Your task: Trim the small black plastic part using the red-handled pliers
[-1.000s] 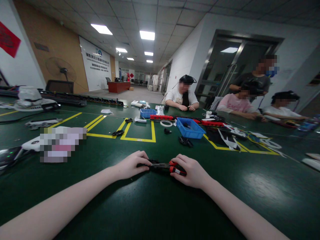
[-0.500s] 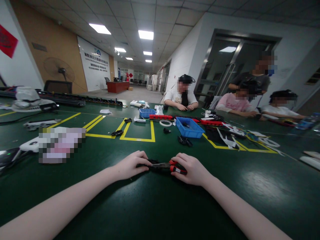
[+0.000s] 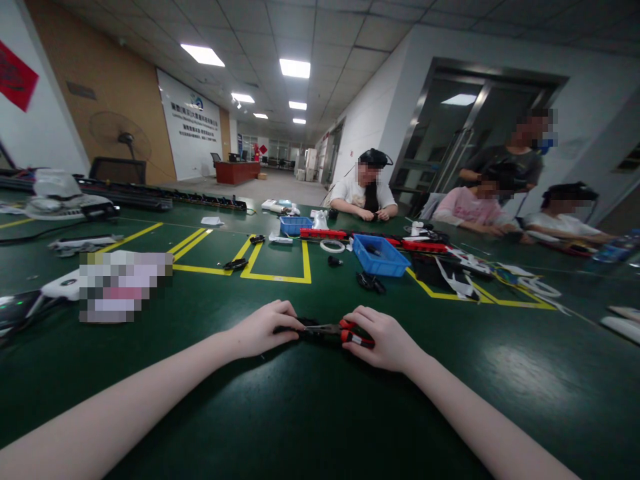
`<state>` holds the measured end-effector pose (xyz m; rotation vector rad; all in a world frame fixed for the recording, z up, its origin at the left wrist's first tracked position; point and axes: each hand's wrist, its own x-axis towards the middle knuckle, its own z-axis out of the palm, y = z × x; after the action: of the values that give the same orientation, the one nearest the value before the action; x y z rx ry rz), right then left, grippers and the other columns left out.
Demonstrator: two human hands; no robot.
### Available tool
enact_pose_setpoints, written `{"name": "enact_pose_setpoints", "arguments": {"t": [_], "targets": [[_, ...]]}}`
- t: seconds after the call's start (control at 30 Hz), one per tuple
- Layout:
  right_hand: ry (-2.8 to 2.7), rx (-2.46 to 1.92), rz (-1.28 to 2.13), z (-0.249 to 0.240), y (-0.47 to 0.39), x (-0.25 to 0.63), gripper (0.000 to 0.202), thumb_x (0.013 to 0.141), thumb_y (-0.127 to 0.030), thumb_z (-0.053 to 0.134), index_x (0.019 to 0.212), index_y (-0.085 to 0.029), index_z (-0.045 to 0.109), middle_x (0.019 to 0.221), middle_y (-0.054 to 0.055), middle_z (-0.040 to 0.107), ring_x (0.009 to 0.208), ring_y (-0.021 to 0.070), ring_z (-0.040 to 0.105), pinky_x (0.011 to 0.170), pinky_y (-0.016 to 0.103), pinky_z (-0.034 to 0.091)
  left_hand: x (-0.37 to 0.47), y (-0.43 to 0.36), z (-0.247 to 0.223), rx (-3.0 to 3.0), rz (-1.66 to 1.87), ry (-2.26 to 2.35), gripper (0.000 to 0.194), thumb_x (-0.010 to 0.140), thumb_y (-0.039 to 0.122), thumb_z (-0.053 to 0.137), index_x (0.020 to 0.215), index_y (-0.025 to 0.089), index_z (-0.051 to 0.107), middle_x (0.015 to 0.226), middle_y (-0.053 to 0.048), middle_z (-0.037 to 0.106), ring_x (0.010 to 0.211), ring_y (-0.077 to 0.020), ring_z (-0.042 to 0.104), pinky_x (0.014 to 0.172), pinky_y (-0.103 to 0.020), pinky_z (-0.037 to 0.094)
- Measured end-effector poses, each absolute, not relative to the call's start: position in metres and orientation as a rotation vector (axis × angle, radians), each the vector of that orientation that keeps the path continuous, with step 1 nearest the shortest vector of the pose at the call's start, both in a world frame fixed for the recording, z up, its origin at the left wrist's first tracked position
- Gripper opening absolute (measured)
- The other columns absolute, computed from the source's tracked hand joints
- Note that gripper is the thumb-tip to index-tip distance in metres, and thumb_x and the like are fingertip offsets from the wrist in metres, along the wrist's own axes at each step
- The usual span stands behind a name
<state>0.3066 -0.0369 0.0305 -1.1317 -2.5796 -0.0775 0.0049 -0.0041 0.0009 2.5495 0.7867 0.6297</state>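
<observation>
My right hand (image 3: pixel 377 337) is closed around the red-and-black handles of a pair of pliers (image 3: pixel 329 329), whose grey jaws point left. Opposite it, my left hand (image 3: pixel 273 330) pinches a small black piece (image 3: pixel 302 327) at the tips of those jaws. Most of this piece is hidden by my fingers and blends into the dark tabletop, so its kind is unclear. Both hands are low over the green table (image 3: pixel 320 413), close together.
Beyond my hands are a blue bin (image 3: pixel 381 256), a black cable bundle (image 3: pixel 371 283), a white ring (image 3: pixel 333 246) and red strips (image 3: pixel 324 233). A pixelated flat object (image 3: pixel 125 287) lies at left. Several people sit or stand across the table.
The view has shifted very slightly. My hands stay in nearly the same place, the pliers still at the small black piece.
</observation>
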Motion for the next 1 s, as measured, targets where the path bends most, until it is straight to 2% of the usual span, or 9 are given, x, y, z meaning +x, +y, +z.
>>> {"name": "enact_pose_setpoints", "arguments": {"t": [0.4, 0.63, 1.0], "targets": [[-2.583, -1.109, -0.139, 0.0281, -0.0371, 0.3041, 0.036, 0.082, -0.04, 0.065, 0.11, -0.019, 0.061, 0.1, 0.008, 0.065, 0.086, 0.02, 0.062, 0.073, 0.033, 0.052, 0.0054, -0.0053, 0.0016, 2.541, 0.625, 0.789, 0.026, 0.092, 0.024, 0.06, 0.115, 0.026, 0.068, 0.107, -0.005, 0.058, 0.098, -0.0197, 0.056, 0.086, -0.034, 0.047], [-2.544, -1.023, -0.217, 0.0238, -0.0339, 0.3099, 0.041, 0.081, -0.042, 0.066, 0.113, -0.018, 0.061, 0.106, 0.01, 0.066, 0.091, 0.022, 0.063, 0.08, 0.037, 0.052, 0.0051, -0.0028, -0.0002, 2.551, 0.631, 0.778, 0.026, 0.091, 0.025, 0.061, 0.116, 0.027, 0.068, 0.106, -0.005, 0.058, 0.097, -0.0196, 0.056, 0.087, -0.034, 0.047], [-2.508, -1.016, -0.243, 0.0226, -0.0328, 0.3091, 0.039, 0.081, -0.043, 0.066, 0.112, -0.018, 0.062, 0.105, 0.01, 0.068, 0.089, 0.0218, 0.065, 0.077, 0.036, 0.052, 0.0046, -0.0039, -0.0011, 2.548, 0.64, 0.774, 0.026, 0.091, 0.024, 0.061, 0.116, 0.025, 0.068, 0.107, -0.006, 0.059, 0.099, -0.02, 0.056, 0.087, -0.034, 0.047]]}}
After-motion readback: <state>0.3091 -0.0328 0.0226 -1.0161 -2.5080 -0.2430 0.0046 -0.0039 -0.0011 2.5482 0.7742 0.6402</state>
